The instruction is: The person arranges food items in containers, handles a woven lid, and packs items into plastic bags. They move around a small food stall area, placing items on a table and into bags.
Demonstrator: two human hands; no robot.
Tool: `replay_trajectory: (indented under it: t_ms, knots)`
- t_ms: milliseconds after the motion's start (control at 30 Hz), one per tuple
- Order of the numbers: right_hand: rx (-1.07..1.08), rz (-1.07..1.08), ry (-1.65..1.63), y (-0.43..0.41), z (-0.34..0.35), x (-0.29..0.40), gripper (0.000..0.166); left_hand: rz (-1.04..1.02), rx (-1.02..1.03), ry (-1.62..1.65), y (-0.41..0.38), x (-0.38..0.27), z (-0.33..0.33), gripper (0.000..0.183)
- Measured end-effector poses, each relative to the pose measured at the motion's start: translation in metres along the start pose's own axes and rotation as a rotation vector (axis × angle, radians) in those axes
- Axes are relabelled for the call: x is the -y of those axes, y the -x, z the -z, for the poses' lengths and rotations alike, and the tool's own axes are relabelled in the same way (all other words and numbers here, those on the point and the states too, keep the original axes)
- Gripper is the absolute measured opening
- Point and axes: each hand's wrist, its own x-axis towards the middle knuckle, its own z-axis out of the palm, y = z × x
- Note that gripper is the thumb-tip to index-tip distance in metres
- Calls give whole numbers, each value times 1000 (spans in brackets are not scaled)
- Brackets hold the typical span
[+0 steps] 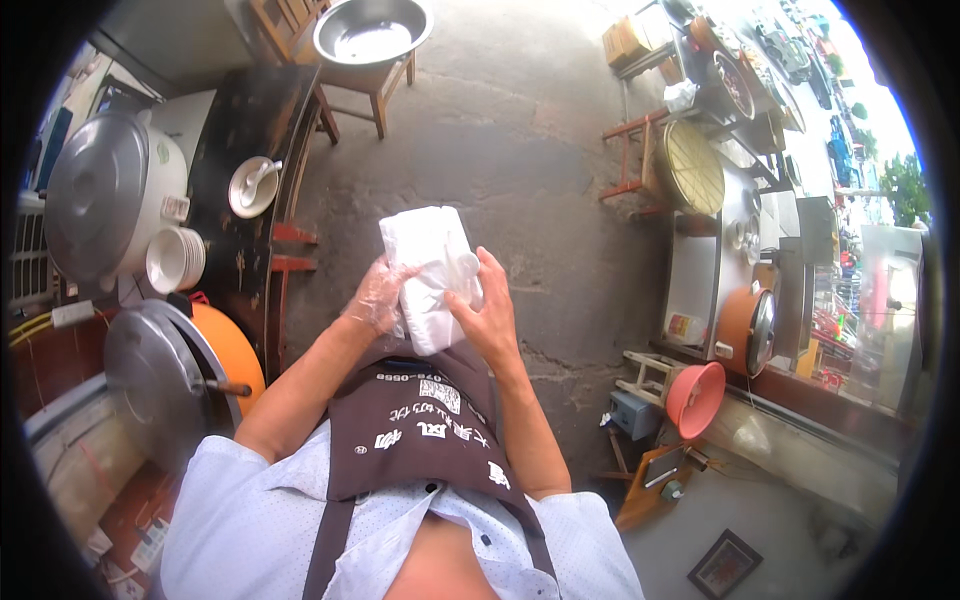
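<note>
In front of the brown apron [420, 442], both hands hold a white box-shaped package [427, 232], seemingly wrapped in thin plastic film. My left hand [379, 296], in a clear disposable glove, grips its left side with the thumb over the top face. Bare, my right hand [487, 315] clasps the right side, its thumb pressing on the face and its fingers along the edge. A pale rounded piece [469, 264], perhaps the bowl of a plastic spoon, lies on the package beside the right fingers. What the package contains is hidden.
At left, a dark table [225, 142] carries a bowl with a spoon [253, 187], stacked bowls [176, 260] and a large lidded pot [112, 195]. A metal basin [373, 30] rests on a wooden chair. To the right are a red basin [696, 401] and an orange cooker [742, 330].
</note>
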Motion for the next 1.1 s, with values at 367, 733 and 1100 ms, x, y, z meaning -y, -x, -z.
replay_trajectory:
  t_ms: [367, 733, 1100]
  knots:
    - [-194, 16, -269, -248, 32, 3, 10, -131, -493, -452, -183, -117, -19, 74]
    - [525, 453, -257, -513, 54, 33, 9, -1048, -44, -1630, -301, -293, -122, 14]
    - [983, -100, -642, -674, 33, 41, 7, -971, -176, -1438, -401, -383, -128, 9]
